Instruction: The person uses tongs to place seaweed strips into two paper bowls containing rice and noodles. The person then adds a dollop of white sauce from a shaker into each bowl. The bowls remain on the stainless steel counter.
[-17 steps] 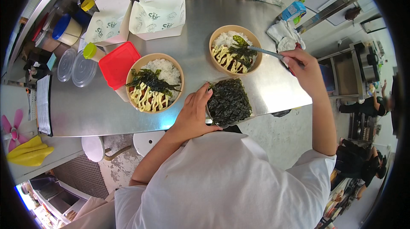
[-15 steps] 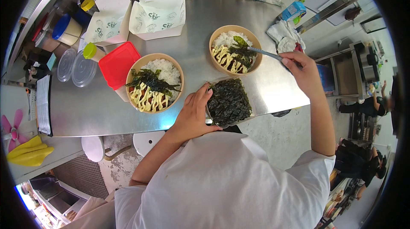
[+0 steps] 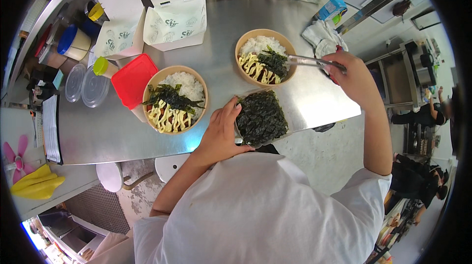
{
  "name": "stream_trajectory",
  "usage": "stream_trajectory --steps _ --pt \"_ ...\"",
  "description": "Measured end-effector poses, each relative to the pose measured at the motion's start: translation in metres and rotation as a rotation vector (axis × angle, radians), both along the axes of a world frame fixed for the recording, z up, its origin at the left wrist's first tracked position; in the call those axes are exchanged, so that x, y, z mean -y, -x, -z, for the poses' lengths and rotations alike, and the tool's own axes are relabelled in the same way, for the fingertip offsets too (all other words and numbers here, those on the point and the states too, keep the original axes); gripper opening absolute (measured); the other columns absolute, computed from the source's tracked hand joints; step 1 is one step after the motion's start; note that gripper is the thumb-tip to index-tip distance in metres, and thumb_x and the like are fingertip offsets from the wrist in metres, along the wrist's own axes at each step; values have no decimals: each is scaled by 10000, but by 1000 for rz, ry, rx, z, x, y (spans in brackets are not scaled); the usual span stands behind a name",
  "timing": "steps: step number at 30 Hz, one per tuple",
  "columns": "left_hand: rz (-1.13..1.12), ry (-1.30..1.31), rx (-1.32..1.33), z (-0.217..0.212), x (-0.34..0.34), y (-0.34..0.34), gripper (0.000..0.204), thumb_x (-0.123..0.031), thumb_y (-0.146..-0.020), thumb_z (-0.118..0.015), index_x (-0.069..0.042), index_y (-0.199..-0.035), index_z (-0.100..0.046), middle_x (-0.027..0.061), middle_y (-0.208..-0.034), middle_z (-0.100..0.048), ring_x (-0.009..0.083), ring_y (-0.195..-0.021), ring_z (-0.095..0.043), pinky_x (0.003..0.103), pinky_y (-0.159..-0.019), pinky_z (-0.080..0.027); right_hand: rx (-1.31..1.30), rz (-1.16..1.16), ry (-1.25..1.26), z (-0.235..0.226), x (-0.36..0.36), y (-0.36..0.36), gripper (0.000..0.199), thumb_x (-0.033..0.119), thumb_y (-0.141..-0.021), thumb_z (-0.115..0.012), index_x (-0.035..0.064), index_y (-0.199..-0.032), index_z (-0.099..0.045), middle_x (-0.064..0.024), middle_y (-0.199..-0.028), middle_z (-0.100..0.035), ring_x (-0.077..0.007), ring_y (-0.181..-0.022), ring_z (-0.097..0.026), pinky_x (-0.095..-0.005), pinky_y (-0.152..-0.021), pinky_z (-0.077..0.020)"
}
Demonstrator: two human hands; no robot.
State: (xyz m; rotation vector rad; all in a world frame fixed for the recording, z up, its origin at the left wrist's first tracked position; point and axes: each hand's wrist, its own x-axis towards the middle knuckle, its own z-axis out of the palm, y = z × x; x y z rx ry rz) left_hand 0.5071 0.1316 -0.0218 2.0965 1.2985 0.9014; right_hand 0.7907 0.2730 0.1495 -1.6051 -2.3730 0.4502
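Note:
My left hand point(image 3: 222, 128) is closed around the left side of a squarish tub point(image 3: 276, 139) at the table's near edge, thumb below and fingers along the rim. Dark seaweed point(image 3: 263, 116) fills it. In my right hand point(image 3: 353, 74) are metal tongs point(image 3: 312, 61), gripped near their back end. Their tips reach the seaweed strips point(image 3: 273, 62) on the right-hand bowl point(image 3: 291, 69); whether they still pinch any is too small to tell. Rice and sauce-striped food share that bowl. A similar bowl point(image 3: 205, 111), topped with seaweed strips, stands left of my left hand.
Two open white takeaway boxes point(image 3: 175, 43) stand at the back left. A red lid point(image 3: 135, 81), clear lids point(image 3: 95, 87) and a small green-capped bottle point(image 3: 104, 67) lie left of the bowls. White cloths point(image 3: 322, 35) sit at the right edge. Other people point(image 3: 418, 183) are farther right.
The tongs have turned and now show both arms, while my right hand has rotated slightly. Seaweed on the right-hand bowl lies lower and more gathered. My left hand keeps its hold.

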Motion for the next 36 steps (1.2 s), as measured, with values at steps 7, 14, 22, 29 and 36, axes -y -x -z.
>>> stream_trajectory --steps 7,14,22,29,36 --pt "8 -31 18 2 0 0 1232 -362 -560 -907 -118 -1456 -97 279 -1485 -267 453 -1318 -354 518 -1060 -301 49 16 -231 37 -20 15 157 162 -879 -614 64 -965 -702 -124 -898 -656 -317 -769 -627 -386 -671 -484" --pt "16 -33 20 0 1 1 1112 -360 -583 -883 -18 -1393 -202 271 -1456 -271 429 -1307 -350 504 -1086 -287 103 -89 -224 28 -12 13 143 168 -859 -624 74 -922 -711 -89 -887 -660 -298 -807 -637 -384 -693 -499" --pt "21 -46 21 -2 0 0 1114 -356 -578 -885 -20 -1392 -203 281 -1447 -276 431 -1300 -362 511 -1083 -287 117 -3 -176 25 -19 11 158 176 -862 -628 60 -932 -709 -100 -879 -669 -286 -798 -643 -381 -700 -498" --pt "20 -61 26 -1 0 0 1106 -361 -582 -883 -28 -1391 -206 286 -1444 -280 435 -1297 -364 514 -1078 -291 23 43 99 28 -32 13 211 190 -887 -618 11 -963 -699 -148 -802 -668 -233 -705 -624 -353 -664 -471" --pt "8 -55 22 -2 1 -1 1099 -371 -588 -879 -26 -1389 -211 282 -1442 -287 437 -1296 -365 512 -1075 -296 -24 8 121 31 -38 14 204 185 -878 -631 8 -950 -700 -129 -767 -651 -197 -659 -563 -338 -638 -442"
